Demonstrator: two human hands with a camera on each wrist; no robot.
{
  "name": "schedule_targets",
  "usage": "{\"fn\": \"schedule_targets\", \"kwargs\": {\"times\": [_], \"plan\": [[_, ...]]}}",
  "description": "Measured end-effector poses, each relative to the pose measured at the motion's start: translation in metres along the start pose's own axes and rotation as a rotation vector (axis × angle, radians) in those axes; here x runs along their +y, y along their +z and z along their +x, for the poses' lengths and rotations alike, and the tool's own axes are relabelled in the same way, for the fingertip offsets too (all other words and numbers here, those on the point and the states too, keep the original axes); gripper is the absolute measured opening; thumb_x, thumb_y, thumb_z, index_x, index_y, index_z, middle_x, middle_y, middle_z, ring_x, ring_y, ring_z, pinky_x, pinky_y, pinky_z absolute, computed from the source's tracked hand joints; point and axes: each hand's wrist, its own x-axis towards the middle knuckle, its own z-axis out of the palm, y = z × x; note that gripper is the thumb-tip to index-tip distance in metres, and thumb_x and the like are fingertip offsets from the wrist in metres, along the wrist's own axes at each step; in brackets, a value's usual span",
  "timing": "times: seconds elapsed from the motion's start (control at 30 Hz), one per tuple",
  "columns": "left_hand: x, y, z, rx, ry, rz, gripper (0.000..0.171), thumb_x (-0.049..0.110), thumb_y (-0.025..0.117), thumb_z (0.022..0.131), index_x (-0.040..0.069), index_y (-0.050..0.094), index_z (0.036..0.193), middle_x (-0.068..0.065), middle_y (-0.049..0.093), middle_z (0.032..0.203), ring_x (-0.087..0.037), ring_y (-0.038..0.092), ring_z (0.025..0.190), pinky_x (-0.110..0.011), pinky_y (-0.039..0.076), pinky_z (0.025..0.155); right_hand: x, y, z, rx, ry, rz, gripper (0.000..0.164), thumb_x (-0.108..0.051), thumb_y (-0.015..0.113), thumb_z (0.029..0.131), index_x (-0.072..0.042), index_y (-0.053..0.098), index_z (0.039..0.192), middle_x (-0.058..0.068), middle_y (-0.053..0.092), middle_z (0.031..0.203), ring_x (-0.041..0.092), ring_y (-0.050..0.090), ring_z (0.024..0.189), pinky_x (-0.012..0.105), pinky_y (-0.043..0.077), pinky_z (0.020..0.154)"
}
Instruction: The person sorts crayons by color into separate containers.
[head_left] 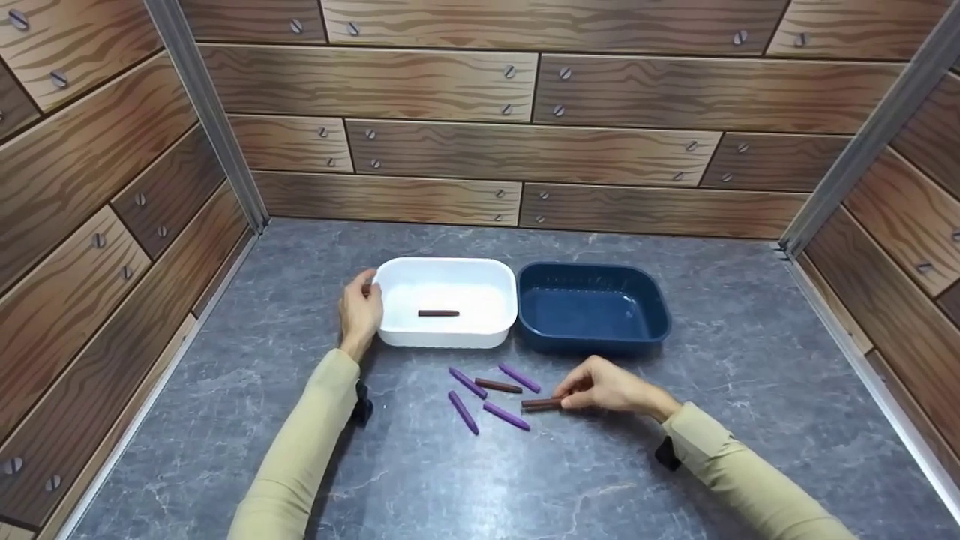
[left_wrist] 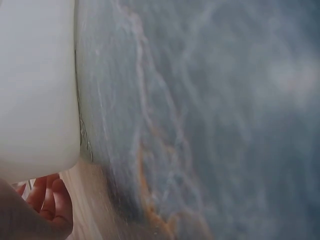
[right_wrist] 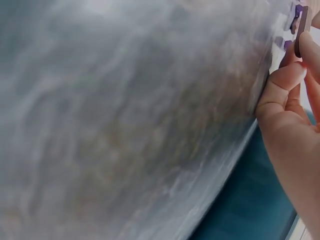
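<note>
My right hand (head_left: 609, 384) pinches a brown crayon (head_left: 538, 404) between thumb and fingertips, close over the table. In the right wrist view the same brown crayon (right_wrist: 303, 31) sticks out from the fingertips. My left hand (head_left: 361, 311) rests at the left side of a white tub (head_left: 444, 339), its fingers loosely bent beside the wall. Inside that tub lies one brown crayon (head_left: 438, 313). Left of the right hand, another brown crayon (head_left: 498, 385) lies on the table among several purple crayons (head_left: 506, 416).
A dark blue tub (head_left: 592, 345) stands right up against the white tub's right side, with nothing seen in it. Wood-patterned walls (head_left: 525, 150) enclose the grey marbled table (head_left: 420, 480) at the back and both sides.
</note>
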Motion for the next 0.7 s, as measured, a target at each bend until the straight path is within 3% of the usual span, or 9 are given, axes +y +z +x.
{"fn": "schedule_targets", "kwargs": {"times": [0.4, 0.57, 0.7], "plan": [[0.0003, 0.0009, -0.0003, -0.003, -0.002, 0.017, 0.037, 0.016, 0.049, 0.1, 0.01, 0.058, 0.136, -0.016, 0.066, 0.113, -0.029, 0.062, 0.1, -0.043, 0.047, 0.089, 0.0004, 0.0032, -0.0006, 0.084, 0.06, 0.045, 0.015, -0.013, 0.069, 0.091, -0.008, 0.076, 0.103, 0.014, 0.071, 0.089, 0.008, 0.048, 0.06, 0.018, 0.039, 0.05], [0.0003, 0.0013, -0.001, 0.01, 0.005, 0.007, 0.037, 0.014, 0.049, 0.1, 0.009, 0.058, 0.135, -0.017, 0.067, 0.109, -0.03, 0.062, 0.097, -0.043, 0.047, 0.087, 0.001, 0.0057, 0.0035, 0.106, 0.054, 0.071, 0.016, -0.008, 0.064, 0.094, -0.003, 0.074, 0.105, 0.02, 0.067, 0.089, 0.012, 0.048, 0.063, 0.018, 0.039, 0.052], [0.0011, 0.0007, -0.0017, -0.001, 0.004, -0.003, 0.037, 0.015, 0.048, 0.101, 0.009, 0.058, 0.136, -0.015, 0.066, 0.107, -0.029, 0.062, 0.093, -0.042, 0.047, 0.084, -0.0022, 0.0062, 0.0074, 0.122, 0.037, 0.081, 0.016, -0.009, 0.064, 0.094, -0.004, 0.074, 0.104, 0.016, 0.064, 0.083, 0.012, 0.05, 0.066, 0.019, 0.04, 0.056]]}}
